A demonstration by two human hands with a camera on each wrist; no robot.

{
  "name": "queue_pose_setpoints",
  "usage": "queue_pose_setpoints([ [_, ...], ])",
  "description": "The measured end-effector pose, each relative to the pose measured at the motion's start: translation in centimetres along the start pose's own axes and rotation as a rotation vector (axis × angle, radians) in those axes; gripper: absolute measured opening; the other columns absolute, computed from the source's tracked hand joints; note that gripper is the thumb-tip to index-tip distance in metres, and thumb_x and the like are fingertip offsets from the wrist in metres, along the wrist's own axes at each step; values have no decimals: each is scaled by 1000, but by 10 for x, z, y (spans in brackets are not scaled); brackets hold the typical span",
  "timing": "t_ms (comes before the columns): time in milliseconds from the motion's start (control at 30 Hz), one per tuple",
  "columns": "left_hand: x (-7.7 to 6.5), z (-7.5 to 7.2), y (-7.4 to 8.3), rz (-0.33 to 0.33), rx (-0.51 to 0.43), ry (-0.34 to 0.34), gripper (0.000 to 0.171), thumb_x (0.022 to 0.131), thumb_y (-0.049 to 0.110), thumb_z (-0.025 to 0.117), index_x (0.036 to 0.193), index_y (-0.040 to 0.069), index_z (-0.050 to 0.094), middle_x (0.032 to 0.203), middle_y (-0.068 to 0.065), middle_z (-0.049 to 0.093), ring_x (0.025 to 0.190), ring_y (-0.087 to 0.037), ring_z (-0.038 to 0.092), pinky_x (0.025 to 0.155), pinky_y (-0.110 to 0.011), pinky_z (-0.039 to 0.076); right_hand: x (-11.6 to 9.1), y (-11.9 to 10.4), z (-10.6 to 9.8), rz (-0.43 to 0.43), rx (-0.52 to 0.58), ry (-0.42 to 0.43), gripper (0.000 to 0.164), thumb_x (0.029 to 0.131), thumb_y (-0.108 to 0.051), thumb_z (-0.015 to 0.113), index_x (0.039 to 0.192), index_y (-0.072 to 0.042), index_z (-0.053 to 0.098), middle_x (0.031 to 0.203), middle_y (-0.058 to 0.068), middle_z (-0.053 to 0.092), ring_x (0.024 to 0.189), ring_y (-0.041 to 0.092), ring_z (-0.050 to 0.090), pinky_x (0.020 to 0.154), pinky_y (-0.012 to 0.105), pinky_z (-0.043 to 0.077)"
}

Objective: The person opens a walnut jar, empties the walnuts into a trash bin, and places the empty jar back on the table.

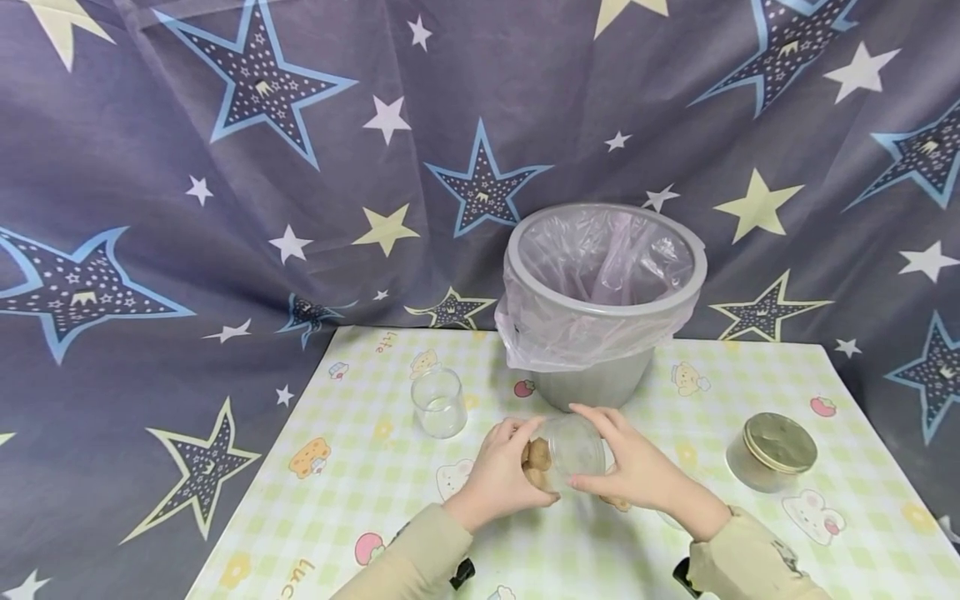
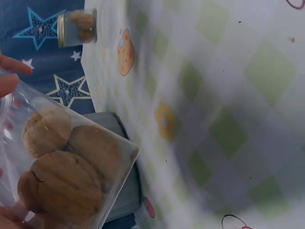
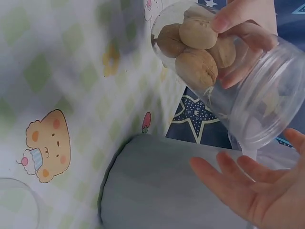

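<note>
Faced a starry curtain (image 1: 480,92) across a checked table (image 1: 337,475), with a grey bin (image 1: 592,383) in a pinkish liner (image 1: 570,343) near the far edge. Gripped a clear jar (image 1: 581,454) with the curled fingers of the left hand (image 1: 495,475), tilted above the table in front of the bin. Held the right hand (image 1: 637,467) spread wide at the jar's mouth, with contact there impossible to tell. Was flanked by a gold-lidded jar (image 1: 772,454) at right and a clear tumbler (image 1: 441,412) at left. Showed several brown walnuts (image 3: 196,67) bunched inside, toward the base.

Clear cylindrical jar (image 1: 579,446), tilted, uncapped; round brown walnuts (image 3: 195,67) bunched near base. Held over surface (image 1: 352,467), midway between side edges.
</note>
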State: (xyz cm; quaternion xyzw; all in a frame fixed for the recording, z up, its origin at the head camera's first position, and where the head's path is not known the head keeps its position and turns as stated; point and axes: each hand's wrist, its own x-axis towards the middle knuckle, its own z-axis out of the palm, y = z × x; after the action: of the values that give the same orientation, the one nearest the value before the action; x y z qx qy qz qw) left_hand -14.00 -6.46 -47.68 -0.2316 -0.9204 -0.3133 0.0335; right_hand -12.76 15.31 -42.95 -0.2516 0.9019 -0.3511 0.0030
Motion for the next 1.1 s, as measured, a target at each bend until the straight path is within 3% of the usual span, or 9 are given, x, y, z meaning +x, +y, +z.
queue_pose_setpoints([
  [233,1,1,4,42,46,4,96,57,37,88,140,18,43,118,-4,50,106,-20,49,92,-39,45,-2,-3,3,-10,12,6,85,75,-39,78,144,-16,34,128,19,47,109,37,55,82,53,51],
  [500,2,0,4,83,122,1,95,58,41,87,139,19,44,120,-6,49,111,-23,52,99,-48,42,-2,-5,3,-49,-5,24,79,73,-35,80,138,-9,43,126,20,51,105,36,57,80,51,53],
  [800,2,0,-2,139,219,-12,96,59,46,85,139,17,41,128,-5,50,120,-23,49,103,-48,39,-3,-6,13,-62,59,55,76,70,-23,83,133,-4,48,122,21,52,104,41,56,69,37,58],
  [1100,4,-5,-7,199,249,4,92,55,43,87,135,18,47,128,-2,57,118,-25,50,97,-47,42,-3,-2,19,-126,54,104,76,66,-18,85,131,-2,49,121,18,51,104,39,57,68,29,58],
])
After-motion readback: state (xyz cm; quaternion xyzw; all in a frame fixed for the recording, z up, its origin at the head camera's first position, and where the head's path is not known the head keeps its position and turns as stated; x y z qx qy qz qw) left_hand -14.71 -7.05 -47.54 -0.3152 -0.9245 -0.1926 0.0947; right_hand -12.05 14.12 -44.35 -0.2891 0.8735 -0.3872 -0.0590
